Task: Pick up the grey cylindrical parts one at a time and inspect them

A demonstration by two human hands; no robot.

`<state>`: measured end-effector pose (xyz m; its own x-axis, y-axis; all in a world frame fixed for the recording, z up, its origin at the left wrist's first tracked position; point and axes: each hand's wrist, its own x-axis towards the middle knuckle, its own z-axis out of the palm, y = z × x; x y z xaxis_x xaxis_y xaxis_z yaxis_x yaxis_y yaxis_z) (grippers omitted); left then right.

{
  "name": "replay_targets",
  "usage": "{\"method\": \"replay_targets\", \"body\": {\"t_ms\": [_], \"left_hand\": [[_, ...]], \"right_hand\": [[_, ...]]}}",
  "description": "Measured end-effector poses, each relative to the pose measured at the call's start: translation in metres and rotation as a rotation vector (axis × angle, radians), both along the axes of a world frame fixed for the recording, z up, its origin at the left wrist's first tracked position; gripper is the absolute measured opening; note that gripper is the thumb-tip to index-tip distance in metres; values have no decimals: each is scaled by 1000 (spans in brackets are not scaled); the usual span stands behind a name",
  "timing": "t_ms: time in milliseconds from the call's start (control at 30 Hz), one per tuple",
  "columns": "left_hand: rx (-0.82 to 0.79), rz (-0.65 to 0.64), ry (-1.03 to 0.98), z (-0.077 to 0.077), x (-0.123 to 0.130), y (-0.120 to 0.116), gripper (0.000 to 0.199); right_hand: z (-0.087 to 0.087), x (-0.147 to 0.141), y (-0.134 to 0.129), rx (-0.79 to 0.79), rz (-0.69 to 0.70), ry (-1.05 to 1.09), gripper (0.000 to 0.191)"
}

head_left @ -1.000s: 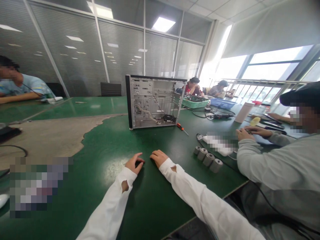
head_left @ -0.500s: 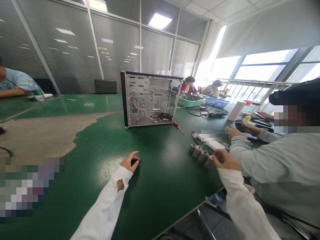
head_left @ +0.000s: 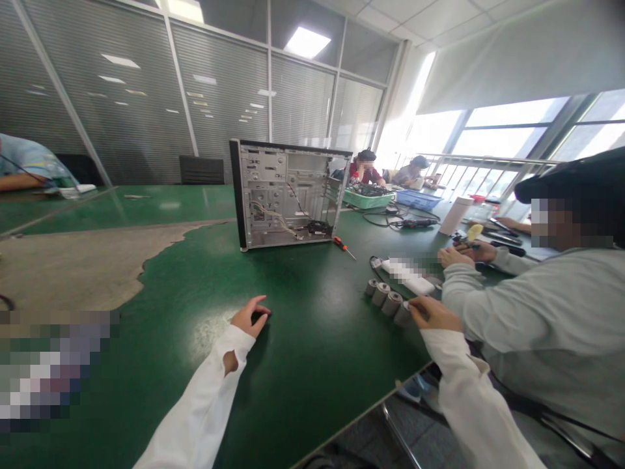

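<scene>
My left hand [head_left: 250, 316] rests on the green table with its thumb and fingers apart and curved, holding nothing. Over to the right, several short grey cylinders [head_left: 381, 294] stand in a slanting row. At the near end of that row, my right hand [head_left: 436, 314] has its fingertips closed on the nearest grey cylinder [head_left: 402, 314], which still stands on the table. Part of that grip is hidden. Beyond both hands an open computer case [head_left: 293, 195] stands upright, its bare metal inside and some loose cables showing. An orange-and-black screwdriver [head_left: 344, 247] lies at its right corner.
A white power strip [head_left: 407, 275] lies behind the cylinders. A co-worker in a light sleeve [head_left: 532, 299] sits close on the right, handling small parts. Farther back are a green basket [head_left: 368, 200], a blue basket [head_left: 417, 200] and a white bottle [head_left: 456, 216].
My right hand has come onto the nearest cylinder, its fingertips now at the cylinder's top. My left hand has stayed nearly still. The view has shifted slightly.
</scene>
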<state>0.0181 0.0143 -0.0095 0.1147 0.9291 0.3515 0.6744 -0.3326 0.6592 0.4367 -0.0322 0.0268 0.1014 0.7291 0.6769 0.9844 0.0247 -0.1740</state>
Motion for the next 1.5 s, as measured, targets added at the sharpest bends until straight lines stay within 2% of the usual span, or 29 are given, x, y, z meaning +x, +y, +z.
{"method": "replay_targets", "body": {"t_ms": [100, 200, 300, 467, 600, 700, 833, 1000, 1067, 1133, 1200, 1300, 1367, 1500], "left_hand": [[-3, -9, 3, 2, 0, -1, 40], [-7, -10, 4, 3, 0, -2, 40], [-5, -12, 2, 3, 0, -2, 40], [0, -14, 2, 2, 0, -2, 40], [-13, -11, -6, 6, 1, -4, 38], [-43, -29, 16, 13, 1, -8, 39], [-79, -43, 27, 18, 1, -9, 39], [-49, 28, -48, 14, -4, -7, 39], [-33, 84, -90, 12, -8, -6, 41], [-5, 152, -136, 10, -13, -5, 44], [30, 205, -177, 7, -18, -3, 49], [75, 231, -216, 3, -20, -2, 57], [92, 217, -201, 2, -19, -1, 58], [127, 112, -97, 3, -15, -2, 56]], "right_hand": [[-12, 1, 4, 55, 39, 37, 26], [-25, 3, 4, 39, 97, 99, 33], [-32, 10, -3, 30, 68, 143, 34], [-31, 22, -23, 55, -25, 178, 35], [-27, 10, -34, 89, 53, 123, 32], [-24, -19, -36, 95, 222, 156, 28], [-14, -83, -25, 10, 534, 155, 24], [5, -183, 14, -151, 933, 179, 21], [8, -221, 34, -204, 1043, 196, 22], [4, -255, 52, -239, 1090, 277, 27], [-6, -279, 66, -293, 1095, 419, 45], [-24, -294, 77, -372, 1084, 587, 73], [-33, -292, 82, -382, 1068, 628, 74], [-42, -283, 91, -407, 1014, 722, 64]]}}
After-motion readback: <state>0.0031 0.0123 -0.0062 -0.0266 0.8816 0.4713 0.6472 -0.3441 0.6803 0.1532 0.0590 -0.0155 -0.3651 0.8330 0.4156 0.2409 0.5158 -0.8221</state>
